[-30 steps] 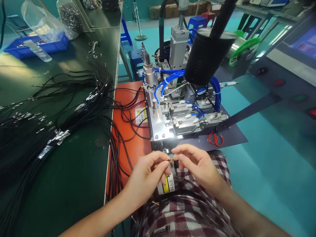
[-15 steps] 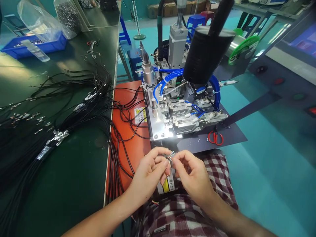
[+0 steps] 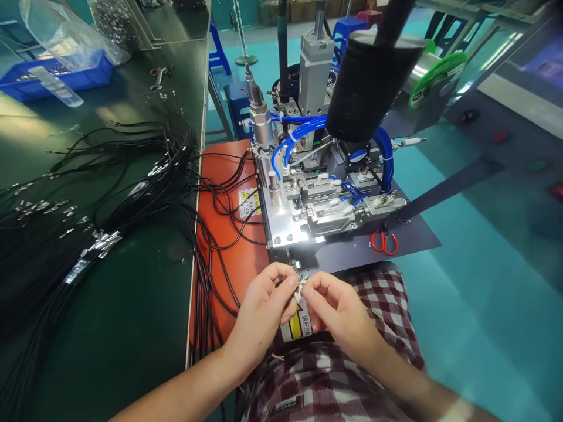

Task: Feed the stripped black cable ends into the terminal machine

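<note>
My left hand [image 3: 267, 302] and my right hand [image 3: 341, 305] meet in front of the machine, above the lap. Both are closed in a pinch, fingertips close together. Between them shows a small bunch of thin light-coloured wires [image 3: 302, 279], its ends pointing up and away. A small silvery part seems to sit at the wires' base, too small to make out. Just beyond the fingertips is the front edge of the machine [image 3: 284, 225], with metal blocks and blue air tubes. Below the hands, a white and yellow label [image 3: 301, 326] is partly covered.
Black cables [image 3: 204, 275] run over the orange base [image 3: 225, 246] from the dark green table [image 3: 132, 316] at left. Red-handled scissors [image 3: 384, 241] lie right of the machine. A black lamp-like cylinder [image 3: 372, 88] overhangs it. A blue tray [image 3: 94, 73] stands far left.
The fingertips have shifted slightly, and less of the wires' length shows between them. My left fingers are more tightly curled. The view has moved a little.
</note>
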A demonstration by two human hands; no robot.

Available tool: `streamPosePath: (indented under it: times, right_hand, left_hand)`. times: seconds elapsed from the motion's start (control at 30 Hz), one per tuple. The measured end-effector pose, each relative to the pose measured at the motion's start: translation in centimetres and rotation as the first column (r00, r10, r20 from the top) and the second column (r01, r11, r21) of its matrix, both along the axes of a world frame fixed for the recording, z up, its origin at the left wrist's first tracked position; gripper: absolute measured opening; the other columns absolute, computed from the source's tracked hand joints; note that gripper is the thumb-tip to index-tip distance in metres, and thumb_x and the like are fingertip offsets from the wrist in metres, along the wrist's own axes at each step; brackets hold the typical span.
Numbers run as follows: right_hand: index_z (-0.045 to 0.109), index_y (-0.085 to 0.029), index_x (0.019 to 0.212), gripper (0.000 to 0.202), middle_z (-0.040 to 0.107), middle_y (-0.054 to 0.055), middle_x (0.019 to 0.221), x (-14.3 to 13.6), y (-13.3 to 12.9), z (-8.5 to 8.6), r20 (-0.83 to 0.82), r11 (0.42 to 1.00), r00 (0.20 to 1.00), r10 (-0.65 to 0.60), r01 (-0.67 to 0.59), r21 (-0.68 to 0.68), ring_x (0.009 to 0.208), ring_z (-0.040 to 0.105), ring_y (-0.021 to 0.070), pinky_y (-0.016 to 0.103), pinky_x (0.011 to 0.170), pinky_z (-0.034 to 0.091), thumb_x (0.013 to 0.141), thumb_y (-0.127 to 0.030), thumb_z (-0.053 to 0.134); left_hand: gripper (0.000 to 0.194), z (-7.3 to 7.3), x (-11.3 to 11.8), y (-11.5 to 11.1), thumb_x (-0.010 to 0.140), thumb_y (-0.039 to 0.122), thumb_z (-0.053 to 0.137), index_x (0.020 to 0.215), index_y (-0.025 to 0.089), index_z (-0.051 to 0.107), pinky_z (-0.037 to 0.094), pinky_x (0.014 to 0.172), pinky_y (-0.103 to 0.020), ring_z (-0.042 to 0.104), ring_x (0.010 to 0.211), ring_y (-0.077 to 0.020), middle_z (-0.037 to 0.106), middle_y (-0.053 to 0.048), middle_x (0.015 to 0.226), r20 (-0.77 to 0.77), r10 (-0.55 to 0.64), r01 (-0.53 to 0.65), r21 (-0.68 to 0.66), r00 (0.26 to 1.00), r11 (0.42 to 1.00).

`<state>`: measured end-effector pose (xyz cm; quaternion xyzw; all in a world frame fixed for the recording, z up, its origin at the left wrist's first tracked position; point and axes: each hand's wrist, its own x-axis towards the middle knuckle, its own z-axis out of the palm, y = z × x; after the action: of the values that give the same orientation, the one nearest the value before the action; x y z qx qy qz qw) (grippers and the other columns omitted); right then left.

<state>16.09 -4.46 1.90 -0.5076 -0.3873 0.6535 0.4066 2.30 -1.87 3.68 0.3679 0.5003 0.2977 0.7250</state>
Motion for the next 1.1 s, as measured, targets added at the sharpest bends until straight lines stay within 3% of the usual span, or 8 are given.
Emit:
streamPosePath:
  times: [0.17,0.37,0.6,0.77,1.1]
  right_hand:
    - [0.05,-0.019,0.072,0.025,0.045,-0.007,0.052,-0.4,-0.3,-0.3,0.099,0.999,0.994,-0.048,0.045,0.029,0.046,0.042,0.0091,0.021,0.046,0.034,0.087,-0.038,0.055]
    - [0.052,-0.019,0.071,0.025,0.047,-0.006,0.053,-0.3,-0.5,-0.3,0.172,0.997,0.984,-0.041,0.03,0.068,0.046,0.044,0.0099,0.022,0.044,0.034,0.088,-0.037,0.054]
    - [0.062,-0.017,0.079,0.025,0.055,-0.003,0.062,2.6,1.2,0.3,0.024,0.997,0.999,-0.048,0.047,0.057,0.048,0.049,0.0096,0.022,0.046,0.041,0.08,-0.042,0.065]
    - [0.062,-0.017,0.077,0.024,0.054,-0.004,0.06,2.4,1.3,-0.1,-0.134,0.999,0.991,-0.021,0.026,0.032,0.047,0.046,0.0085,0.022,0.047,0.039,0.078,-0.041,0.068]
    - [0.059,-0.017,0.074,0.028,0.052,-0.005,0.058,2.0,1.0,-0.2,-0.168,0.999,0.985,0.032,-0.03,0.01,0.046,0.044,0.0083,0.022,0.047,0.037,0.078,-0.043,0.068]
  left_hand:
    - [0.023,0.0,-0.1,0.1,0.084,0.04,0.061,0.088,0.018,0.052,0.016,0.041,-0.017,0.022,0.04,-0.0037,0.031,0.011,0.043,0.002,-0.031,0.031,0.004,1.0,1.0]
    - [0.022,-0.3,-0.4,0.2,0.083,0.036,0.062,0.079,0.016,0.056,0.013,0.042,-0.019,0.022,0.039,-0.0035,0.031,0.011,0.041,-0.017,-0.005,0.005,-0.009,1.0,1.0]
    - [0.019,0.2,-0.6,0.6,0.081,0.033,0.064,0.078,0.015,0.058,0.012,0.041,-0.019,0.024,0.037,-0.0025,0.035,0.01,0.041,0.017,-0.05,0.051,-0.055,0.999,0.997]
    - [0.017,0.4,-0.8,0.6,0.082,0.03,0.063,0.078,0.014,0.059,0.013,0.041,-0.017,0.025,0.037,-0.0016,0.038,0.009,0.044,0.041,-0.073,0.076,-0.07,0.996,0.995]
    - [0.017,0.4,-0.7,0.7,0.082,0.03,0.064,0.081,0.015,0.056,0.014,0.038,-0.016,0.026,0.036,-0.0004,0.041,0.009,0.049,0.099,-0.062,0.069,-0.074,0.993,0.995]
